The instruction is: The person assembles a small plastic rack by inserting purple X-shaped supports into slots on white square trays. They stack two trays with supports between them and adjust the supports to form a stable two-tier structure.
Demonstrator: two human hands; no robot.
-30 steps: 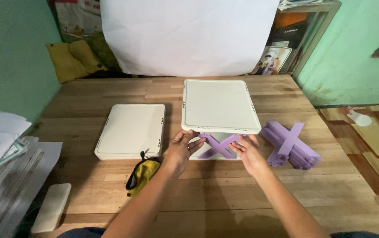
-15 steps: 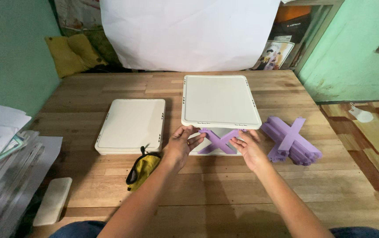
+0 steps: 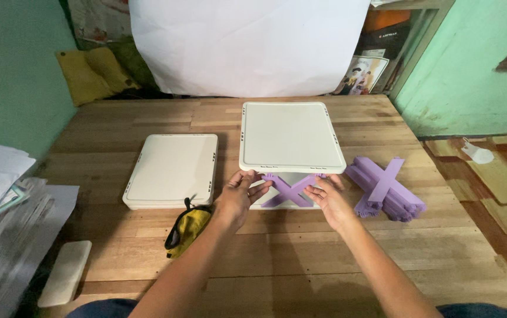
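- Purple X-shaped support (image 3: 290,189) stands mid-table between a lower white panel (image 3: 268,204) and an upper white square panel (image 3: 290,136) resting on top of it.
- Left hand (image 3: 237,197): fingers half-curled, thumb up at upper panel's near-left edge, fingertips touching the left arm of the purple X.
- Right hand (image 3: 330,200): fingers loosely spread, tips on the right arm of the X, just under upper panel's near edge; not a full grasp.
- Stack of spare purple X pieces (image 3: 385,188) just right of the right hand, on the wooden table (image 3: 300,265).
- Stack of white panels (image 3: 172,169) left of the assembly.
- Yellow-black pouch (image 3: 186,228) near the left forearm.
- White flat block (image 3: 65,281) at the table's near-left edge.
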